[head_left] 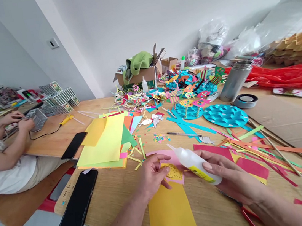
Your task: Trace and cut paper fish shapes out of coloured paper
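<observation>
My right hand (227, 175) is wrapped round a white plastic glue bottle (196, 164) with a yellow label, tilted so its nozzle points up and left. Just left of it, my left hand (152, 177) has its thumb on a yellow paper fish (173, 172) with black drawn lines, its fingers curled at the fish's left edge. Pink paper (166, 153) lies behind and around the fish. Below both hands is a large yellow paper sheet (172, 213) with a cut edge. Red-handled scissors (249, 218) are partly hidden under my right forearm.
Coloured sheets (103, 146) and two black phones (78, 206) lie on the left. Behind are paper fish (190, 102), blue scalloped discs (225, 116) and a steel flask (235, 81). Paper strips (273, 154) spread right. A co-worker's hands (22, 121) work at far left.
</observation>
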Motion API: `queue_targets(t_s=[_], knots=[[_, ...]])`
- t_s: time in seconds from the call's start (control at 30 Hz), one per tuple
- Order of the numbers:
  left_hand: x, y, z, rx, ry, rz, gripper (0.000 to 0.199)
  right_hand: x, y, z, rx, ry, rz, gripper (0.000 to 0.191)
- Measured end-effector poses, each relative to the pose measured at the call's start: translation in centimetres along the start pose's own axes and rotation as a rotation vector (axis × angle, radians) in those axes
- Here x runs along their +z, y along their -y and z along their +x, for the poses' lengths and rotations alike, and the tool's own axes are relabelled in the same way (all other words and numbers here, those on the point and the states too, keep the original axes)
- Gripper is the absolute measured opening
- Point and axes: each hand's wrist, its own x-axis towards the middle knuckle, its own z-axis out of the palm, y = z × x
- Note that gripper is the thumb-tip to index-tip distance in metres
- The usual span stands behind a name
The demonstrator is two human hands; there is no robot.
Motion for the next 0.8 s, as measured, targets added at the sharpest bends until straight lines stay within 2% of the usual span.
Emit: queue_targets(t_s=[0.43,0.8], knots=[[0.02,-0.28,-0.15,0.012,0.045,0.005,0.026,-0.29,-0.48,0.33,0.012,0.049,0.11,0.032],[0.05,-0.12,-0.1,-0.017,0.099,0.011,0.028,-0.44,-0.7,0.29,-0.017,0.045,0.104,0.032]])
